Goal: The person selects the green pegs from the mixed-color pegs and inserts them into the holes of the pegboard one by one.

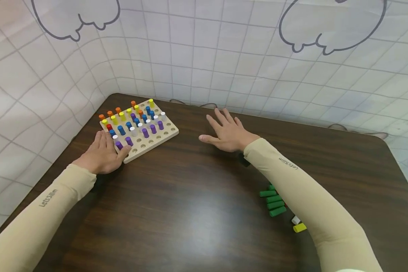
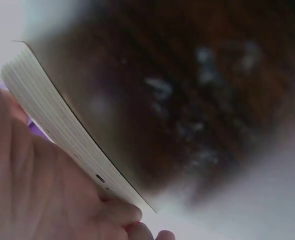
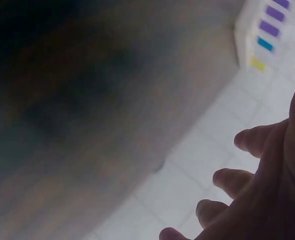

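A pale wooden pegboard [image 1: 149, 147] lies at an angle near the table's far left corner. Rows of orange, yellow, blue, white and purple pegs [image 1: 145, 133] stand in it, with several bare holes along the front right. My left hand [image 1: 103, 155] rests against the board's left side, fingers straight along it and thumb at the near corner. In the left wrist view that hand lies along the board's layered edge [image 2: 77, 135]. To the right of the board, my right hand [image 1: 229, 132] is held with fingers spread, holding nothing.
Several loose green pegs [image 1: 275, 205] lie on the dark wooden table [image 1: 176, 196], partly hidden by my right forearm. A white peg [image 1: 295, 220] and a yellow peg [image 1: 299, 227] are beside them. A grid-patterned cloth [image 1: 204, 56] hangs behind the table and on its left.
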A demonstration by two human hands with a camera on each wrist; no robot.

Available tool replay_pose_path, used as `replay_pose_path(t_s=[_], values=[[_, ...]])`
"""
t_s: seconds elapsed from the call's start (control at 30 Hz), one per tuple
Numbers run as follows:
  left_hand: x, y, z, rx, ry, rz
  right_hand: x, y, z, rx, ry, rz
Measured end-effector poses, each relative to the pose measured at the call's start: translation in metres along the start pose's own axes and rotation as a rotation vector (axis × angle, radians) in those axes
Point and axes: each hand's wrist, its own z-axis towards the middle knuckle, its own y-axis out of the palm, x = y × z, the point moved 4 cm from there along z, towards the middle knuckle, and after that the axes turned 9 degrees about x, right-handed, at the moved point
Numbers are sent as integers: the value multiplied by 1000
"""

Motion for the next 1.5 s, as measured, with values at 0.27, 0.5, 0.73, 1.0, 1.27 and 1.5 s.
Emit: replay_pose_path(t_s=[0.27, 0.5, 0.73, 1.0, 1.27, 1.5], values=[[3, 12, -2, 39, 57, 17, -31, 26, 17, -58, -61, -57], [15, 7, -16, 15, 88, -3, -49, 36, 25, -101, -84, -88], [21, 9, -23, 2, 139, 25, -49, 44, 25, -119, -81, -111], [22, 11, -25, -9, 184, -10, -52, 44, 27, -128, -93, -124], [21, 10, -26, -18, 187, -20, -60, 45, 28, -89, -97, -106], [20, 10, -24, -22, 191, -23, -66, 47, 31, -92, -84, -109]])
